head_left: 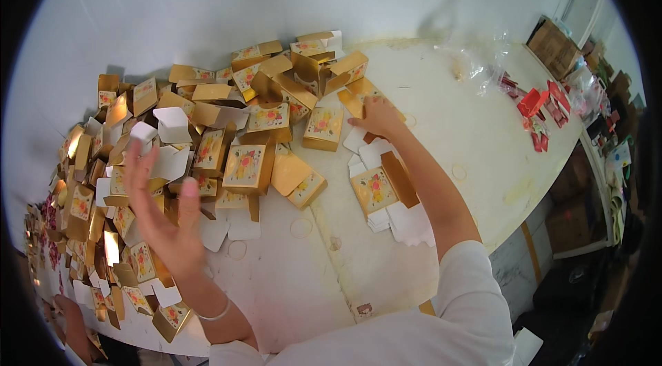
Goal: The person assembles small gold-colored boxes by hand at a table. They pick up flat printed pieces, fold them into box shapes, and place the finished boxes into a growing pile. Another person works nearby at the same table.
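Note:
My left hand (162, 211) is raised above the white table with its fingers spread and nothing in it, over the edge of a big heap of folded gold gift boxes (245, 167) with flower prints. My right hand (376, 117) reaches forward and rests on a flat gold box blank (358, 100) at the far end of a stack of unfolded flat blanks (386, 193). Whether the fingers grip that blank is hidden. A thin bracelet sits on my left wrist.
The white table (441, 111) runs to a wall behind. Crumpled clear plastic (479, 66) and red packets (541, 114) lie at the far right. Cardboard cartons (555, 45) and clutter stand past the table's right edge. Another person's arm (72, 328) shows at the lower left.

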